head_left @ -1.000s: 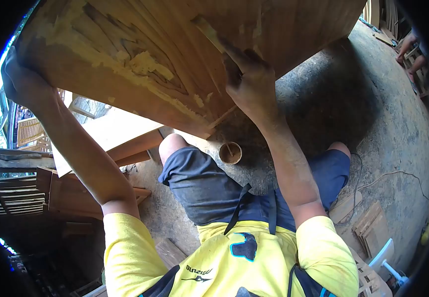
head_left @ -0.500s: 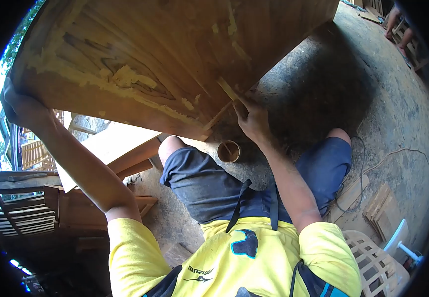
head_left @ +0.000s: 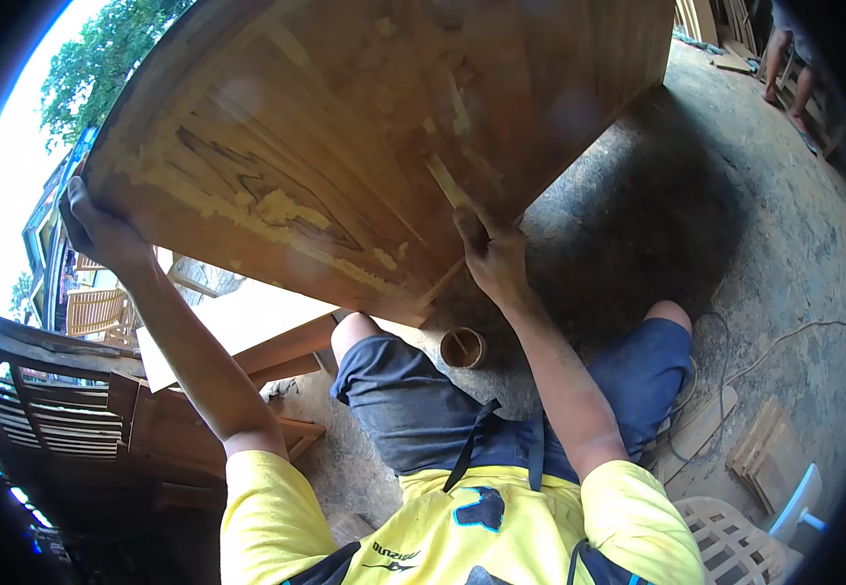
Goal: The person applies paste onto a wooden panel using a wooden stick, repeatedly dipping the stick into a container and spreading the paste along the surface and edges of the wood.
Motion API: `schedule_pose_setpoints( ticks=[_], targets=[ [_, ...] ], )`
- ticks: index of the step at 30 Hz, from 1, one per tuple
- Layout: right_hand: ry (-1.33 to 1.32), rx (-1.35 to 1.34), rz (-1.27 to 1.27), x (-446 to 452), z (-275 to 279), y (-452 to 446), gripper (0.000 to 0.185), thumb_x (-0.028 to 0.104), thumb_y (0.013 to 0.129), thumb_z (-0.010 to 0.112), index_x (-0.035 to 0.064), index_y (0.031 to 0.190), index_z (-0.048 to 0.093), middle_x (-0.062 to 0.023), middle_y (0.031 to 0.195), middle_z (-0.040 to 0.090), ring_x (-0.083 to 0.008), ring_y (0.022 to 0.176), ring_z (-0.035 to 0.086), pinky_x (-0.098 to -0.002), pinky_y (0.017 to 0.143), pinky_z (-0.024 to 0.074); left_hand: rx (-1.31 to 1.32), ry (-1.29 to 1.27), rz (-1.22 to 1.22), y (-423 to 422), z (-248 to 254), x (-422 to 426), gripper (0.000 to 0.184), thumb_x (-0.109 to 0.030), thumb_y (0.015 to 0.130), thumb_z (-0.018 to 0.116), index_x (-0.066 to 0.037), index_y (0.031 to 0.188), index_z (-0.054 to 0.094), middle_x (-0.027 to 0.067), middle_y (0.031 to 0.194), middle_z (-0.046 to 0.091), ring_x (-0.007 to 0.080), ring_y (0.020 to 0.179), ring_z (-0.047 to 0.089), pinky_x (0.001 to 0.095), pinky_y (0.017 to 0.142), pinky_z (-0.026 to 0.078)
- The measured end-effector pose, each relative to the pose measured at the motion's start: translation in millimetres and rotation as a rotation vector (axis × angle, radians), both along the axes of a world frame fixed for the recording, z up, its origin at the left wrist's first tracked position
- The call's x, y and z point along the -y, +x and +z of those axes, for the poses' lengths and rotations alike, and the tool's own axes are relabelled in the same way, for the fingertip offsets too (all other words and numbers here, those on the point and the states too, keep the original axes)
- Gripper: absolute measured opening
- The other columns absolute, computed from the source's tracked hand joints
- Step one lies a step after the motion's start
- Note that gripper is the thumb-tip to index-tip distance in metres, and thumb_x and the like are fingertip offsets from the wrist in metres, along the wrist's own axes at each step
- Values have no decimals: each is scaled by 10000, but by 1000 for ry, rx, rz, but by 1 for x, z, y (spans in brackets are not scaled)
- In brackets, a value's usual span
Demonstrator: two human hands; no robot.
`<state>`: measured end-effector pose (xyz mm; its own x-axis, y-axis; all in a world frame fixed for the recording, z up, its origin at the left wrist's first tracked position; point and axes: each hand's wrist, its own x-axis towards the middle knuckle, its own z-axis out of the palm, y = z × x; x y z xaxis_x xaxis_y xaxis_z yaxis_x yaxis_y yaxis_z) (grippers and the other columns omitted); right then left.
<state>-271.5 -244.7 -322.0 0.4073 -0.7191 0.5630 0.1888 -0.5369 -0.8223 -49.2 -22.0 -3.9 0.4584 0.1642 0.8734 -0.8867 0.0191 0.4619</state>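
A large wooden panel (head_left: 345, 127), with pale filler-like patches smeared over its face, stands tilted in front of me. My left hand (head_left: 101, 229) is closed on the panel's left edge. Between the fingers of my right hand (head_left: 493, 255) is a flat, narrow wooden stick (head_left: 449, 185), its tip at the panel's face; whether it touches cannot be made out. Below the panel's lower corner, a small round container (head_left: 463, 348) sits on the ground with a thin stick inside.
A pale board-topped wooden piece (head_left: 233, 327) lies to the left. A cord (head_left: 784, 336) and wood offcuts (head_left: 764, 439) are on the ground at right, near a woven plastic chair (head_left: 730, 531). Another person's legs (head_left: 790, 78) show at the far right.
My view has tilted up, so the panel, hands and container sit lower and farther right. Both hands keep their holds, and the stick remains close to the panel's face.
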Motion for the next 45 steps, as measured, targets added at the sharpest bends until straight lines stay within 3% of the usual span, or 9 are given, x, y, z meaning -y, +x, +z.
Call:
schedule_pose_setpoints(
  ticks=[3,9,12,14,18,23,26,35,45],
  targets=[
    [-67,54,39,2,27,4,395,99,921,711,113,1312,663,-191,914,705,-332,820,710,-411,694,550,16,8,-54,7,-2,-3,298,-215,1010,544,24,1092,703,95,1003,689,175,891,639,309,830,520],
    [-199,64,-20,12,61,15,364,103,927,723,82,1288,677,-182,1042,734,-273,869,727,-366,779,562,38,46,-40,3,-2,-1,326,-220,1031,521,24,1149,702,116,1081,707,178,951,657,297,871,514],
    [-193,146,-30,27,70,25,407,89,919,714,122,1321,666,-183,899,703,-311,764,704,-404,654,539,5,28,-42,-1,-3,1,322,-222,1032,530,19,1156,703,111,1082,709,174,951,657,294,876,512],
    [-62,134,-1,33,83,27,353,64,940,677,79,1293,684,-168,1045,741,-222,905,739,-326,748,563,-3,11,-55,0,-3,0,318,-223,1031,537,18,1154,704,109,1080,709,171,951,656,290,875,511],
    [-88,237,25,53,102,46,343,66,948,648,80,1288,689,-154,993,740,-196,829,727,-325,716,555,8,-2,-78,3,-3,-1,307,-222,1026,555,14,1150,707,106,1074,709,167,951,655,283,869,511],
    [-261,217,-94,72,109,78,367,69,939,652,118,1302,683,-166,875,690,-250,701,683,-358,658,535,-18,-15,-60,-3,-2,2,309,-227,1025,560,16,1149,706,110,1084,711,168,954,653,280,869,510],
    [-292,251,-89,81,95,93,411,47,920,641,147,1318,673,-189,875,690,-338,768,688,-425,645,531,3,-17,-66,0,-3,1,308,-223,1026,559,18,1150,707,110,1088,714,164,957,648,276,879,502],
    [-344,65,-101,80,138,40,405,76,943,630,150,1340,658,-197,893,689,-320,763,699,-406,680,543,66,25,-46,13,-4,-5,294,-202,1038,539,9,1135,720,92,1101,718,159,985,633,293,937,473],
    [-384,-185,31,78,87,0,372,125,961,628,139,1333,652,-218,976,698,-371,815,691,-410,720,552,67,42,-71,9,-5,-4,283,-195,1046,528,5,1129,710,85,1086,709,153,992,622,301,951,461]
  ],
)
